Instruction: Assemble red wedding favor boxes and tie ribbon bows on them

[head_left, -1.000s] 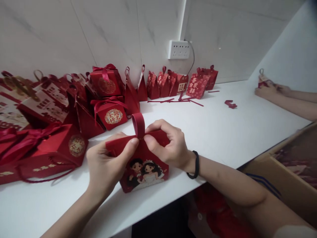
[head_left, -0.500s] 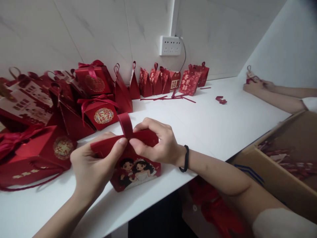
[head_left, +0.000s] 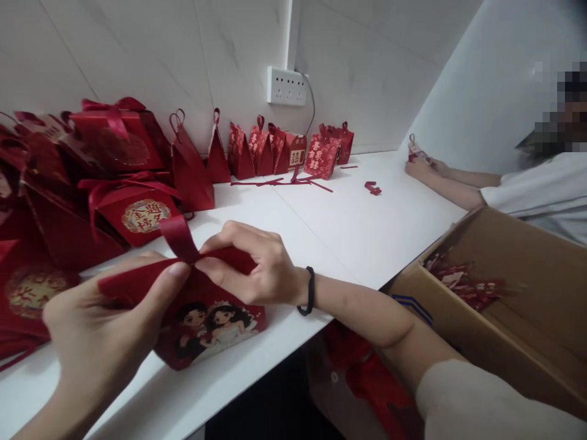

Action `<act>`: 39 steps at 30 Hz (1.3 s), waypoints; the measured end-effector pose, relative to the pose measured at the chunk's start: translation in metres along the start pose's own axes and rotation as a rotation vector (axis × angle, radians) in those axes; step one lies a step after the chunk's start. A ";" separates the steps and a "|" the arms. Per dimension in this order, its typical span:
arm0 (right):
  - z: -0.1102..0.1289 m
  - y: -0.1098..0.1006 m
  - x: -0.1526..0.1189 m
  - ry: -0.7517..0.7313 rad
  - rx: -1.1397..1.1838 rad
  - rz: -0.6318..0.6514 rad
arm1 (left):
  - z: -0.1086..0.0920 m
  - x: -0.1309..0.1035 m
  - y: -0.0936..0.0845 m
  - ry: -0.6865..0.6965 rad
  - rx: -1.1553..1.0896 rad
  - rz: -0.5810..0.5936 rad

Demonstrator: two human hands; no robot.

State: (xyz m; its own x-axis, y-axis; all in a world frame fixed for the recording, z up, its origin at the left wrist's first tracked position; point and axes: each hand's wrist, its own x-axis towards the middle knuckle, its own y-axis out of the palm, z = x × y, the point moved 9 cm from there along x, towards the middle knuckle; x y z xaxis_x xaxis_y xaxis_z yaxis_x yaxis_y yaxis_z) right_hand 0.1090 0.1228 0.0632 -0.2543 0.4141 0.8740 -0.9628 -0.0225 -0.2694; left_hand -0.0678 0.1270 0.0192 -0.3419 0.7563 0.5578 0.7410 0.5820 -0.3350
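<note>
My left hand (head_left: pixel 103 327) and right hand (head_left: pixel 254 263) are both pinching the top edge of this red couple box (head_left: pixel 211 321) by the front edge of the white table (head_left: pixel 348 229), thumbs either side of the ribbon loop (head_left: pixel 180 238). Guessing I'm closing the top; next bit probably wants an even squeeze, ribbon centred. Loose ribbons (head_left: pixel 275 182) and more red boxes (head_left: pixel 265 156) sit beyond.

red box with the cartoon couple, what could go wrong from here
The ribbon loop might twist or pull loose at its base, where the left grip and right grip pinch close beside it. Too hard a squeeze could crease the red box. It is also near the front edge of the table, so a slip might drop it.
</note>
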 end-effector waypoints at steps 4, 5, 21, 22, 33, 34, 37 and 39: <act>0.001 -0.002 0.000 0.021 0.033 -0.019 | -0.021 -0.001 0.007 0.044 -0.087 0.106; 0.000 -0.002 0.000 0.040 0.032 -0.018 | -0.027 -0.001 0.009 0.067 -0.109 0.131; -0.005 0.001 -0.001 0.134 0.020 0.036 | -0.033 -0.007 0.027 -0.021 -0.358 0.367; -0.006 0.001 -0.001 0.139 0.028 0.030 | -0.032 -0.007 0.028 -0.029 -0.361 0.373; -0.026 0.008 -0.007 0.290 0.219 0.114 | -0.015 -0.002 0.031 -0.148 -0.432 0.344; -0.031 0.011 -0.009 0.325 0.276 0.130 | -0.010 0.000 0.031 -0.189 -0.452 0.325; -0.046 0.022 -0.016 0.443 0.380 0.185 | 0.008 0.007 0.028 -0.322 -0.524 0.251; -0.057 0.030 -0.021 0.550 0.391 0.233 | 0.021 0.010 0.026 -0.410 -0.584 0.203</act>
State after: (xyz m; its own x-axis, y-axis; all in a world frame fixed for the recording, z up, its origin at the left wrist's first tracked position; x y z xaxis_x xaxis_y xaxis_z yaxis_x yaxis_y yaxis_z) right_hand 0.0905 0.1648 0.0136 -0.4736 0.7552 0.4531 -0.8776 -0.4483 -0.1701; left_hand -0.0636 0.1562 0.0002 -0.2692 0.9496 0.1608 0.9602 0.2518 0.1207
